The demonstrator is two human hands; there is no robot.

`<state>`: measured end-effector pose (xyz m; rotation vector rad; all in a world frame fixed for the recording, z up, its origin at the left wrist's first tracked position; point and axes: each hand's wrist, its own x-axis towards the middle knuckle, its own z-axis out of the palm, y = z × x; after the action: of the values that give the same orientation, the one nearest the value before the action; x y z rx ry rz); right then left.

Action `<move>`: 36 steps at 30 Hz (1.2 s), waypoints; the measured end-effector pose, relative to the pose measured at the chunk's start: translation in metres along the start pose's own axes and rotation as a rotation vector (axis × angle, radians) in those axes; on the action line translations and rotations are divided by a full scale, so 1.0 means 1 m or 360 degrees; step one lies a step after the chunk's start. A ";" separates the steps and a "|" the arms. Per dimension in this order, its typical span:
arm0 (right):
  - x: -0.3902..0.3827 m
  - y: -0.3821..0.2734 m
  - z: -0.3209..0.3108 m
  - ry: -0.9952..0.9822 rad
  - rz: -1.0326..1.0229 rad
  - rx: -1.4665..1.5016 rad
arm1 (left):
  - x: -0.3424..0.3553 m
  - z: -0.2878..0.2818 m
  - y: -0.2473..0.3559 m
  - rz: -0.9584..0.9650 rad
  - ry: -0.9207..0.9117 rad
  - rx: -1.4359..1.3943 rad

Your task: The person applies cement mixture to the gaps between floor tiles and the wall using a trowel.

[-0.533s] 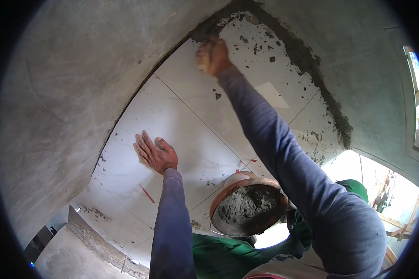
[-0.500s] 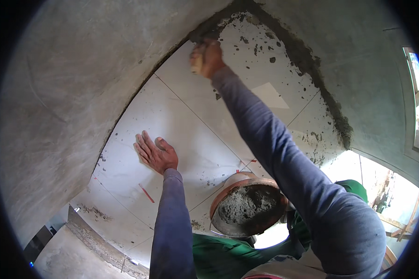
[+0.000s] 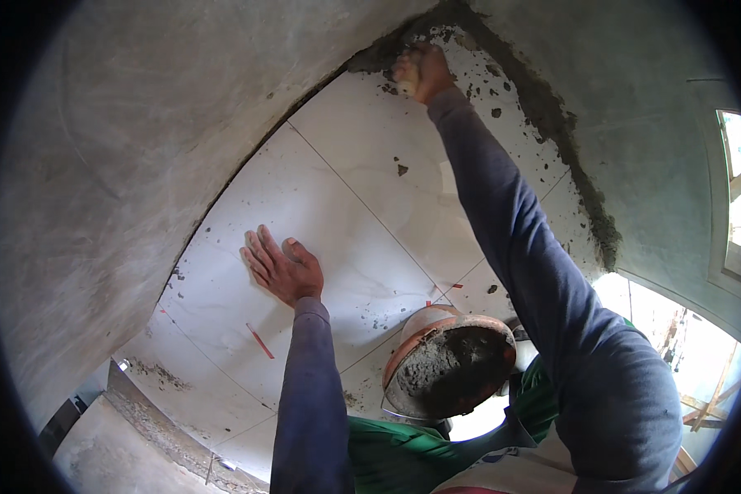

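Head view: a white tiled wall is seen from close by, bent by the fisheye, with bare grey render around it.
Left hand: the left hand is laid flat on a tile near the lower left of the tiled area, fingers spread wide and palm against the surface; nothing is held in it.
Right hand: the right hand is raised to the upper edge of the tiled wall, where the tiles meet the render; it is closed around something pale, possibly a sponge or a lump of mortar, but what it is cannot be told from this view.
Mortar band: a dark, rough band of wet mortar is seen along the upper and right edges of the tiles, and the right hand is pressed into its upper end.
Splashes: small grey specks are scattered over the tiles below the right hand.
Bucket: an orange-brown bucket partly filled with grey mortar is seen below the right forearm, near the lower right edge of the tiles, between the two blue sleeves.
Spacers: short red marks are seen at the tile joints, one below the left hand.
Window: a bright opening is seen at the far right.
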<state>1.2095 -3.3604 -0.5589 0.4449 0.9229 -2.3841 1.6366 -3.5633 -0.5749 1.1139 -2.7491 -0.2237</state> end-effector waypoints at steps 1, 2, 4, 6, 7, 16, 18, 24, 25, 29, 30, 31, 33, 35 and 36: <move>-0.008 0.013 0.007 0.0007 0.0011 -0.0004 | -0.001 0.000 -0.003 -0.0020 -0.0003 0.0003; -0.026 0.048 0.025 0.0081 0.0086 -0.0076 | -0.005 -0.004 -0.014 -0.0051 -0.0010 0.0032; -0.067 0.081 0.047 0.0125 0.0136 -0.0158 | -0.005 -0.008 -0.022 -0.0097 -0.0005 0.0095; -0.101 0.093 0.051 0.0116 0.0113 -0.0292 | -0.006 -0.010 -0.021 -0.0129 -0.0011 0.0133; -0.098 0.094 0.047 0.0115 0.0105 -0.0295 | -0.005 -0.010 -0.019 -0.0125 -0.0027 0.0129; -0.053 0.138 0.101 0.0328 0.0111 0.0379 | -0.001 -0.005 -0.007 -0.0087 -0.0072 0.0045; -0.074 0.155 0.124 0.0329 0.0113 0.0363 | -0.003 -0.007 -0.017 -0.0132 -0.0088 0.0084; -0.082 0.110 0.068 0.0189 0.0088 0.0181 | -0.005 -0.012 -0.023 -0.0132 -0.0026 0.0087; -0.065 0.097 0.055 0.0193 0.0079 0.0174 | -0.003 -0.013 -0.015 -0.0108 -0.0015 0.0064; -0.039 0.083 0.075 0.0369 -0.0034 0.0168 | -0.001 -0.008 -0.005 -0.0069 -0.0040 0.0043; -0.047 0.097 0.092 0.0505 0.0021 0.0301 | -0.005 -0.009 -0.011 -0.0075 -0.0051 0.0056; -0.063 0.110 0.096 0.0516 0.0022 0.0305 | -0.008 -0.009 -0.017 -0.0083 -0.0030 0.0061; -0.100 0.130 0.102 0.0168 -0.0010 -0.0158 | -0.006 -0.010 -0.021 -0.0095 0.0003 0.0061; -0.121 0.128 0.084 0.0230 0.0036 -0.0189 | -0.006 -0.010 -0.021 -0.0096 0.0014 0.0079; -0.125 0.125 0.075 0.0280 0.0087 -0.0219 | -0.006 -0.011 -0.021 -0.0097 0.0015 0.0073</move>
<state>1.3756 -3.4444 -0.5109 0.6252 1.1299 -2.2418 1.6574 -3.5745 -0.5693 1.2085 -2.7274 -0.1633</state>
